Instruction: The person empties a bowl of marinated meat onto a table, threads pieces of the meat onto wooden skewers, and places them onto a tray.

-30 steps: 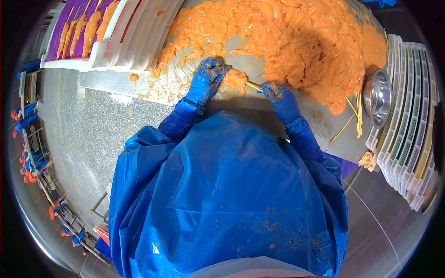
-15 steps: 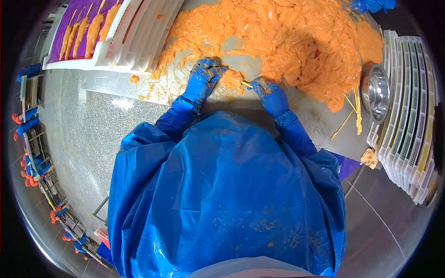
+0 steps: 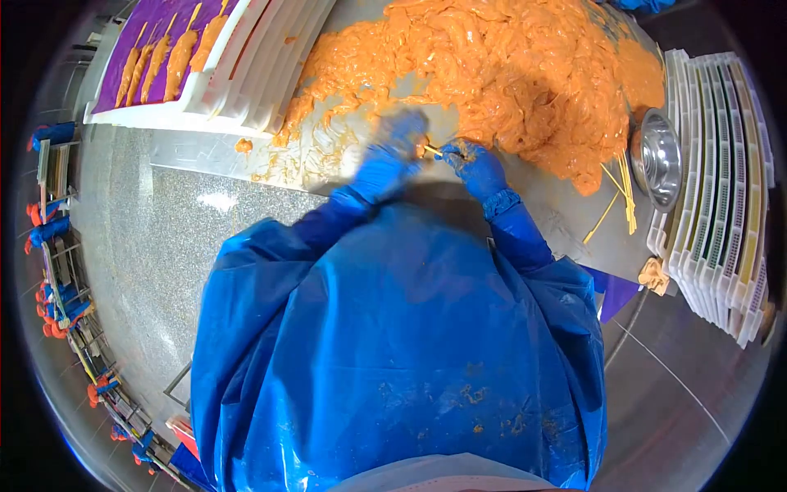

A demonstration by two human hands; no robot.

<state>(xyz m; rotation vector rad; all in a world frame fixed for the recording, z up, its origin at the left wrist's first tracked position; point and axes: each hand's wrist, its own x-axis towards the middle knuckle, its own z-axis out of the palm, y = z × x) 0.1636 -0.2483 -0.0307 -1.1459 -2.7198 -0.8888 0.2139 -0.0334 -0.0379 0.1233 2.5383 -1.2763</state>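
My right hand (image 3: 475, 168), in a smeared blue glove, pinches a thin wooden skewer (image 3: 434, 151) that points left. At the skewer's far end sits a small piece of orange marinated meat (image 3: 421, 148), mostly covered by my left hand. My left hand (image 3: 398, 148), gloved in blue too, is smeared by motion over that meat, and its fingers cannot be made out. Beyond both hands a large heap of orange marinated meat (image 3: 525, 82) spreads over the metal table (image 3: 541, 193).
Stacked white trays (image 3: 238, 82) stand at upper left, the top one carrying several meat skewers (image 3: 179, 61) on purple lining. Loose skewers (image 3: 627, 193) lie right, beside a steel bowl (image 3: 661, 160) and more stacked trays (image 3: 713, 189). Co-workers (image 3: 53, 303) appear far left.
My left hand has moved right and slightly toward me, onto the meat at the skewer's end. My right hand stays nearly in place, still holding the skewer.
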